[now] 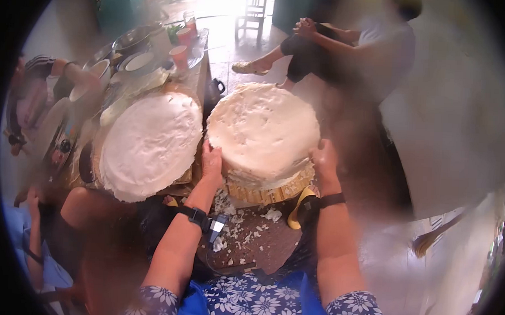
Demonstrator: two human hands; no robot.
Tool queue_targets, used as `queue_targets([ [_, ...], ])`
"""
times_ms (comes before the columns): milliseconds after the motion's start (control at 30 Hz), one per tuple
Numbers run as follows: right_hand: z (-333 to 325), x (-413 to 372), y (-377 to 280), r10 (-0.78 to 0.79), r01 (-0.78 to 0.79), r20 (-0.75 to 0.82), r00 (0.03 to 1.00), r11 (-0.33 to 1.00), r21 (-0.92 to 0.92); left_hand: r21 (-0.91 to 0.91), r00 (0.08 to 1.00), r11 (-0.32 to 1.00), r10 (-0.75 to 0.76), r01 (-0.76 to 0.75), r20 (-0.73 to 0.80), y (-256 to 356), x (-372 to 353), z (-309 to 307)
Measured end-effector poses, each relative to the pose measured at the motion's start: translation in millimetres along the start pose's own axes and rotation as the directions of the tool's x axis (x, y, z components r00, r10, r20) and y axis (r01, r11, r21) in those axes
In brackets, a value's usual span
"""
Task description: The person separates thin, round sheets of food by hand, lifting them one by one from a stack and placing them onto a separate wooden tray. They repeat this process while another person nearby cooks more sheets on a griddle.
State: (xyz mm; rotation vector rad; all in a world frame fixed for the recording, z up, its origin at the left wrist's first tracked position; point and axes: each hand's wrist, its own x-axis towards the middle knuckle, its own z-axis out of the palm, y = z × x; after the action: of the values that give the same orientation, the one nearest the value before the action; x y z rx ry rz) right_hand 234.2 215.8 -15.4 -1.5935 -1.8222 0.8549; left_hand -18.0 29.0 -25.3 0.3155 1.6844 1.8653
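In front of me is a thick round stack of pale, thin flatbread-like sheets (262,127), with ragged edges. A round straw-coloured slatted base (268,191) shows beneath it. At the stack's left side my left hand (212,161) grips the edge, while my right hand (324,156) grips the opposite edge; some of the fingers are hidden. Just left stands a second round pale stack (151,144), tilted slightly, at the table's side. White crumbs and flakes (249,236) lie scattered on the brown surface (279,249) below my hands.
A table (197,79) at left holds bowls (141,62), red cups (179,56) and a jar. Another person's arm (78,79) reaches in there. A seated person (353,55) is at back right. A broom (429,238) lies right; a chair (252,14) stands by the doorway.
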Motion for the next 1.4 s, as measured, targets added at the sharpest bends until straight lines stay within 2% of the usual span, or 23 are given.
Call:
queue_targets([
  [67, -3.1, -1.7, -6.1, 0.028, -0.027, 0.021, 0.999, 0.999, -0.043, 0.053, 1.000, 0.999, 0.001, 0.000, -0.031, -0.5, 0.1, 1.1],
  [167, -1.6, 1.2, -2.2, 0.044, -0.043, 0.042, 0.998, 0.999, -0.028, -0.004, 1.000, 1.000, -0.022, 0.022, -0.009, -4.1, 3.0, -1.0],
  [267, 4.7, 5.6, 8.8, -0.029, 0.029, -0.010, 1.000, 0.999, -0.041, 0.001, 0.997, 1.000, -0.020, 0.020, -0.070, 1.4, -5.5, 1.9],
  [367, -17.2, -14.4, -23.3, 0.004, -0.004, -0.003, 1.000, 0.986, -0.165, 0.134, 0.996, 0.991, 0.018, -0.006, -0.085, 5.0, -19.8, 1.6],
  [467, -20.5, -19.3, -32.3, -0.004, -0.014, -0.078, 0.997, 0.972, -0.236, 0.186, 0.999, 0.982, -0.043, 0.045, -0.017, 4.2, -37.7, -5.7],
  [533, -17.7, -15.6, -26.2, -0.065, 0.017, -0.161, 0.985, 0.958, -0.288, 0.214, 0.997, 0.975, -0.063, 0.053, 0.041, -3.6, -51.0, -11.7],
  [600, -16.0, -15.5, -22.2, -0.065, 0.022, -0.154, 0.986, 0.965, -0.263, 0.210, 0.988, 0.976, -0.080, 0.051, 0.133, -2.2, -66.5, -19.1],
  [700, -16.0, -10.5, -21.1, -0.105, 0.062, -0.196, 0.975, 0.975, -0.212, 0.094, 0.941, 0.984, -0.170, 0.148, 0.294, 28.5, -93.8, -34.8],
  [733, -14.5, -11.5, -11.2, -0.107, 0.064, -0.213, 0.971, 0.978, -0.200, 0.004, 0.929, 0.985, -0.163, 0.172, 0.332, 32.1, -97.8, -42.3],
  [800, -10.6, -1.2, 15.5, -0.232, 0.228, -0.344, 0.910, 0.972, -0.052, -0.100, 0.922, 0.980, -0.126, 0.173, 0.367, 47.9, -104.8, -58.0],
  [867, -4.5, 17.4, 43.0, 0.081, -0.011, -0.205, 0.975, 0.947, 0.321, -0.123, 0.923, 0.978, -0.110, 0.166, 0.368, 64.2, -110.9, -63.1],
  [967, -28.1, -19.1, 6.8, 0.303, -0.304, 0.075, 0.950, 0.838, 0.453, -0.075, 0.920, 0.988, -0.100, 0.138, 0.380, 66.4, -113.9, -65.1],
  [1033, -23.6, -20.6, 10.5, 0.290, -0.337, 0.174, 0.941, 0.759, 0.557, -0.017, 0.912, 0.996, -0.077, 0.091, 0.403, 61.1, -111.5, -60.8],
  [1067, -20.9, -20.1, 11.5, 0.274, -0.353, 0.223, 0.936, 0.715, 0.603, 0.076, 0.911, 0.997, -0.032, 0.000, 0.411, 57.6, -111.8, -55.8],
  [1100, -17.8, -18.5, 13.3, 0.275, -0.354, 0.224, 0.935, 0.726, 0.590, 0.201, 0.902, 0.970, 0.038, -0.137, 0.431, 48.3, -105.3, -52.1],
  [1167, -12.7, -14.7, 15.8, 0.276, -0.358, 0.228, 0.934, 0.746, 0.561, 0.419, 0.856, 0.817, 0.166, -0.397, 0.489, 26.1, -88.4, -43.0],
  [1200, -11.5, -14.1, 16.6, 0.256, -0.346, 0.234, 0.938, 0.740, 0.577, 0.517, 0.791, 0.631, 0.276, -0.578, 0.547, 35.5, -93.0, -35.9],
  [1300, -9.8, -10.6, 15.3, 0.197, -0.309, 0.267, 0.944, 0.812, 0.494, 0.588, 0.711, 0.402, 0.339, -0.702, 0.617, 27.3, -91.1, -16.1],
  [1400, -5.6, -13.4, 8.5, 0.188, -0.294, 0.257, 0.948, 0.828, 0.477, 0.622, 0.668, 0.248, 0.337, -0.743, 0.663, 20.4, -89.3, -5.7],
])
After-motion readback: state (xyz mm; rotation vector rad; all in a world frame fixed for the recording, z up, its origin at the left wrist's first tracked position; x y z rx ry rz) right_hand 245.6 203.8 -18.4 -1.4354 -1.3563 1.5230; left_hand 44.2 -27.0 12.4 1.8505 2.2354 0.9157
